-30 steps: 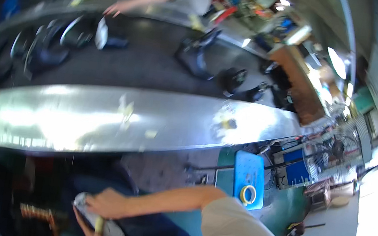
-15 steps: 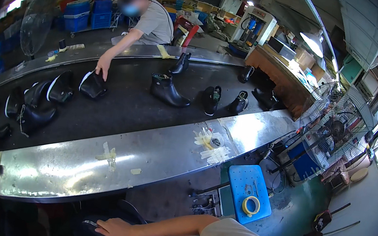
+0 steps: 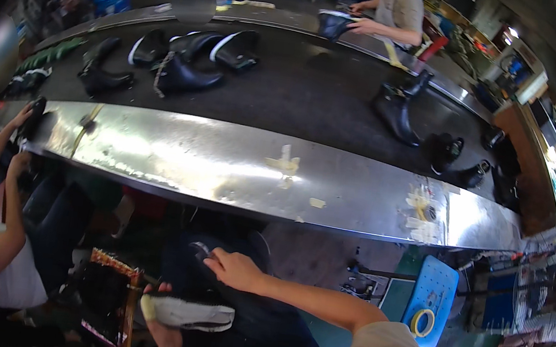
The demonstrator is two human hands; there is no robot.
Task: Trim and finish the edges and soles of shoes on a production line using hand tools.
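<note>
My left hand (image 3: 163, 327) is closed round a black boot (image 3: 196, 316), whose long whitish underside is turned toward me, low in front of my body. My right hand (image 3: 235, 270) lies over my dark-clad lap, its fingers closed on a small silvery tool (image 3: 199, 249); its exact kind is too small to make out. Both hands are on my side of the bench's metal edge (image 3: 223, 166), below the dark belt (image 3: 288, 97) where several black boots stand or lie, among them a tall boot (image 3: 398, 112) at the right.
Across the belt, a person (image 3: 394, 13) holds another black boot (image 3: 335, 25). At my left a second person (image 3: 2, 242) works with both hands by the bench end. A blue stool (image 3: 434, 292) carries a tape roll (image 3: 422, 322) at right. A dark box-like frame (image 3: 110, 299) stands left.
My view has swung left and down. My left hand has come into view with a boot. The person across has lifted a boot from the belt. My right hand still grips its tool.
</note>
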